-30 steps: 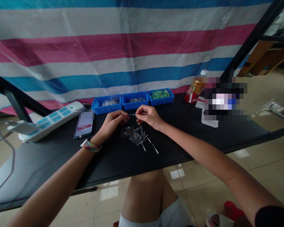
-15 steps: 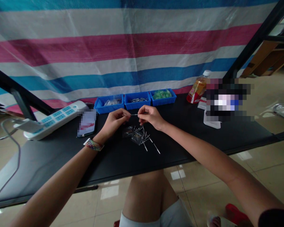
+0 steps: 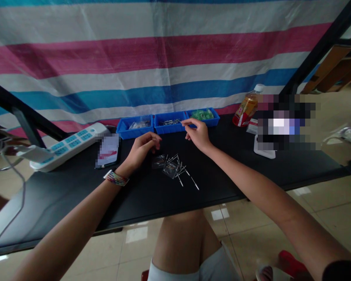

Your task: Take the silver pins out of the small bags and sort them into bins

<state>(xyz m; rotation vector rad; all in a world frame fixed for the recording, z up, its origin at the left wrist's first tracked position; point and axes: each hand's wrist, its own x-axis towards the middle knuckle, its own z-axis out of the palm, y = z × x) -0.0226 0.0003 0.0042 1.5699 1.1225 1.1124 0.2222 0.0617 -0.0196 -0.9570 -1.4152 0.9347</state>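
Note:
My left hand (image 3: pixel 143 148) rests on the black table, its fingers loosely curled and nothing visible in them. My right hand (image 3: pixel 198 134) is raised in front of the middle blue bin (image 3: pixel 170 128), which holds thin metal rods (image 3: pixel 171 122). Its thumb and index finger are pinched together at the bin's right side; whatever is between them is too small to make out. Between and below the hands lies a loose pile of metal rods (image 3: pixel 179 168) with small clear bags (image 3: pixel 171 170).
The left blue bin (image 3: pixel 135 132) holds clear bags, the right one (image 3: pixel 204 121) green bags. A power strip (image 3: pixel 70 145) and phone (image 3: pixel 108 150) lie at left. At right stand a drink bottle (image 3: pixel 247 106) and a white object (image 3: pixel 265 151). A striped sheet (image 3: pixel 163 58) hangs behind.
Half a second ago both hands pinched a thin metal rod between them. My right hand has moved away, up and right towards the bins; my left hand has stayed nearly in place.

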